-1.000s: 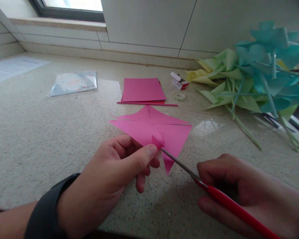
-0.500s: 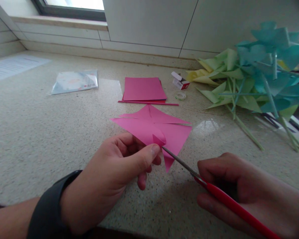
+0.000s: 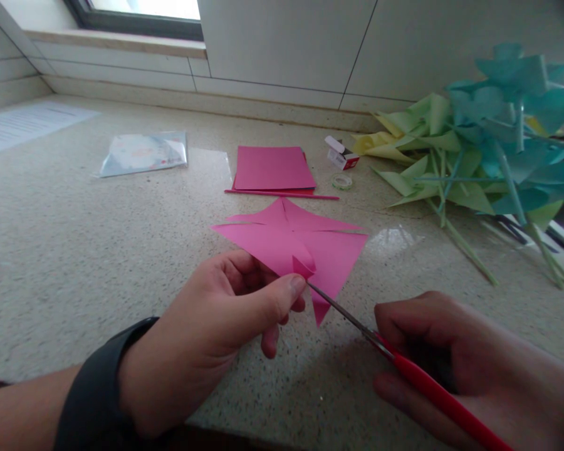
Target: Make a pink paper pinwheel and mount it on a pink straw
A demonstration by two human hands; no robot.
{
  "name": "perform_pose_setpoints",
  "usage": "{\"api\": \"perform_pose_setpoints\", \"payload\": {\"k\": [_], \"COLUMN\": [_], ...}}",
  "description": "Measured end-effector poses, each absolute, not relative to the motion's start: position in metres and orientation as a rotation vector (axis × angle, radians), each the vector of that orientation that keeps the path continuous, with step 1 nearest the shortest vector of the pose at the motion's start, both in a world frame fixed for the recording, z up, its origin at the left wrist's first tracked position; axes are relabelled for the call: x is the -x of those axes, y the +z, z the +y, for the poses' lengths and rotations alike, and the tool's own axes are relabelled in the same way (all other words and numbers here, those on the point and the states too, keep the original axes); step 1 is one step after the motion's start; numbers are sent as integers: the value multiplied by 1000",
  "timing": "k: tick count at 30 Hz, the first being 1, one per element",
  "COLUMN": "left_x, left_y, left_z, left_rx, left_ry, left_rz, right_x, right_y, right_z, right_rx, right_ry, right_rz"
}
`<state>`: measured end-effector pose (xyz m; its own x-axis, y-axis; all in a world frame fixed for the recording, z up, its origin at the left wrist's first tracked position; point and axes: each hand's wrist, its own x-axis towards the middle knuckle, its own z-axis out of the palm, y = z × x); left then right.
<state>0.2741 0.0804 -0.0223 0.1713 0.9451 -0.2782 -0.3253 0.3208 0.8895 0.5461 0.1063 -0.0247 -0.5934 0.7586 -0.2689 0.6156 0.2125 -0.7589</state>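
Note:
A pink paper sheet (image 3: 324,257), slit inward from its corners, is pinched between the thumb and fingers of my left hand (image 3: 244,307). One piece of it curls up beside my thumb, and a pointed corner hangs downward. My right hand (image 3: 455,351) is closed around red-handled scissors (image 3: 423,379). The scissors' blades look closed together, with their tip touching the paper close to my left thumb. Whether the tip lies inside the fold or only against it, I cannot tell. My right fingers partly cover the handles.
Behind the sheet lie a thin pink stick (image 3: 282,195) and a stack of pink paper (image 3: 275,168). Farther right are a roll of tape (image 3: 341,181), a small open box (image 3: 341,153) and green and blue paper pinwheels (image 3: 507,138). A clear packet (image 3: 143,153) lies back left.
The hands, paper and scissors have shifted very slightly to the right in the picture, along with the background. The grip of both hands is the same.

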Motion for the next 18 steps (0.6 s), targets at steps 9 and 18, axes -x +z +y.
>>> {"api": "perform_pose_setpoints", "payload": {"k": [9, 18], "left_x": [-275, -273], "left_y": [-23, -25], "left_z": [82, 81], "left_rx": [-784, -801], "left_ry": [1053, 1028], "left_rz": [968, 1020], "right_x": [-544, -544], "right_y": [-22, -25], "right_z": [106, 107], "right_rx": [1431, 1477], "right_ry": [1319, 1271], "right_rz": [-2470, -2536]}}
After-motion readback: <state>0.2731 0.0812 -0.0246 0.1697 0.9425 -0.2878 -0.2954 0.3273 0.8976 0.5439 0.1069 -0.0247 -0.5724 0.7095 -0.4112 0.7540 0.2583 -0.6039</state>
